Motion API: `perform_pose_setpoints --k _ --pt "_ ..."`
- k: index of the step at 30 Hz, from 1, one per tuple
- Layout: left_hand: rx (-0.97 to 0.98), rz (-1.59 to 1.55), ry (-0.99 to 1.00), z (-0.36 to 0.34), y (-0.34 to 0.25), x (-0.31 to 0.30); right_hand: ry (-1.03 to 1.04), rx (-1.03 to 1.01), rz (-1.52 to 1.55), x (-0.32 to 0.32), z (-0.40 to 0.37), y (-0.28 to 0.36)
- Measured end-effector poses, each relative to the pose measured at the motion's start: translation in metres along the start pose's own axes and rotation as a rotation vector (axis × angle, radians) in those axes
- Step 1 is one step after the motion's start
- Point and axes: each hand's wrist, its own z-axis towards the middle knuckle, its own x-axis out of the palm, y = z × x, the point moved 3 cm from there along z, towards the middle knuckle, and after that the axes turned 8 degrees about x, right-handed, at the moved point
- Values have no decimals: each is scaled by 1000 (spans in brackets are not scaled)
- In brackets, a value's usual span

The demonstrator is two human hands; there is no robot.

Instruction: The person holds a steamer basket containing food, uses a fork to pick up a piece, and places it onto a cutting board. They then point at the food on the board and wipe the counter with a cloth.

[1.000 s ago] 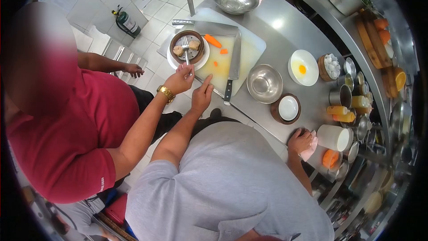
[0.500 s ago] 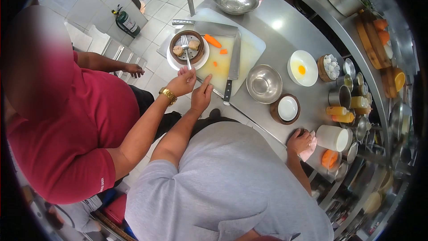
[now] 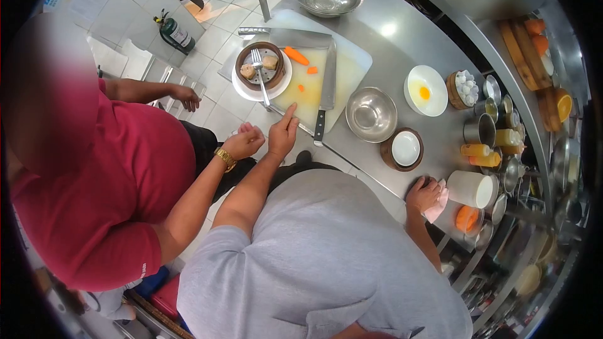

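My left hand (image 3: 283,133) is at the near edge of the table, beside the cutting board (image 3: 355,56), index finger stretched out and nothing held. Just beyond it, a fork (image 3: 260,78) lies across a round steamer basket (image 3: 276,81) holding two dumplings (image 3: 249,71), on a white plate (image 3: 250,93). My right hand (image 3: 424,193) rests at the table edge, fingers curled over a pink cloth (image 3: 438,204). On the board are a cleaver (image 3: 301,38), a long knife (image 3: 327,81), a carrot piece (image 3: 296,56) and smaller orange pieces (image 3: 312,70).
A co-worker's hand (image 3: 245,142) with a gold watch is beside my left hand. On the steel table (image 3: 392,47) stand metal bowls (image 3: 371,115), a white bowl with egg yolk (image 3: 426,91), a small white dish (image 3: 406,150), a white tub (image 3: 471,189) and sauce bottles (image 3: 475,150).
The co-worker's hand has let go of the fork and drawn back toward the co-worker. The fork now lies across the basket. My hands have hardly moved.
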Motion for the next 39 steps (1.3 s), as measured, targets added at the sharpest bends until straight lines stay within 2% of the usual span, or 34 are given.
perform_pose_setpoints --k 4,13,17,23,25,28,31,39 --pt "-12 12 14 0 1 0 -59 -25 -18 -2 -1 2" --pt "7 6 12 0 4 1 19 10 11 -2 0 2" --pt "-1 -1 5 0 2 0 -24 -3 -9 2 0 0" --pt "-7 7 0 1 1 -1 20 12 -5 4 0 -2" --pt "-77 -50 38 0 0 -3 -11 -5 -6 4 -1 -2" --pt "-85 -28 33 1 -3 -3 55 25 -7 2 2 0" --pt "-56 -12 26 3 -6 -6 -13 -13 16 4 1 -2" --pt "-83 -22 38 0 -5 -5 27 15 19 -4 -3 0"
